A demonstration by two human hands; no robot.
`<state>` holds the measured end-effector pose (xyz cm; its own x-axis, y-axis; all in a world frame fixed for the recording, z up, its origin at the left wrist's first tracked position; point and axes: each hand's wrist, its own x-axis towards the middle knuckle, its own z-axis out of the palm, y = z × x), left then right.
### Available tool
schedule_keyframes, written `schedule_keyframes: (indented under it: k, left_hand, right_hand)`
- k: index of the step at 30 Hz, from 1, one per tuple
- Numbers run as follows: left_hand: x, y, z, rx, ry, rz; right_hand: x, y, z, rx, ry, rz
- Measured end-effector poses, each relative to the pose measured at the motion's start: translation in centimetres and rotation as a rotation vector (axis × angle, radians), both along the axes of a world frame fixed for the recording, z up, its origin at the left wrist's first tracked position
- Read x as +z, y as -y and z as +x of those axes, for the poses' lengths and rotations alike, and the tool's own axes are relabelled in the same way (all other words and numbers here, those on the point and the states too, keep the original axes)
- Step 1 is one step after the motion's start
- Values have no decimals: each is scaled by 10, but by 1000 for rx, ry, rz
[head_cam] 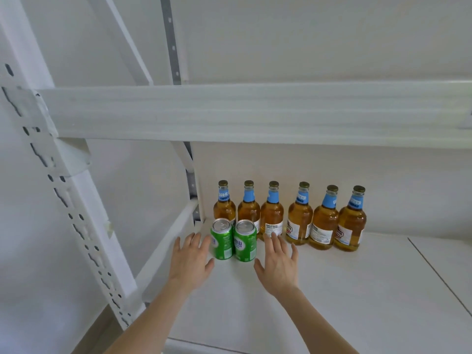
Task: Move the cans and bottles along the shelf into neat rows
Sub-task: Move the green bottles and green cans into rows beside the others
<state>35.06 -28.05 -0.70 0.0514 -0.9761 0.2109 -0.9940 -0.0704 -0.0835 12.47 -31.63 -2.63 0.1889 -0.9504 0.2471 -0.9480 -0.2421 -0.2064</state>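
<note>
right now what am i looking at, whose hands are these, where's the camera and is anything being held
There is no machine here: a person is tidying a shelf with bare hands. The one picture comes from a camera on the person's head, looking forward and down, so the arms enter from the bottom. At the back six amber bottles stand upright in a row. In front, at the left end, two green cans stand side by side. The left hand is just left of the cans, the right hand just right, fingers straight and spread. Neither holds anything.
</note>
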Motion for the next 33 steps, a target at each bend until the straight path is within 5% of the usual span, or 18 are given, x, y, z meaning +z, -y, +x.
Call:
schedule_keyframes:
  k: [9,16,19,23,33]
  left_hand:
    - [-1,61,20,-93,-142,19]
    - [-21,89,18,-126,-904,204]
    - [-29,97,19,-71,-1112,218]
    - [-37,102,17,-61,-1247,244]
    - [-47,80,14,-82,-1333,228]
  right_hand:
    - [1,38,32,-85,86,-4]
    - [3,59,43,-15,416,177]
    - [0,63,43,25,737,277]
    - [-4,64,43,18,911,309]
    - [-3,59,44,-12,761,199]
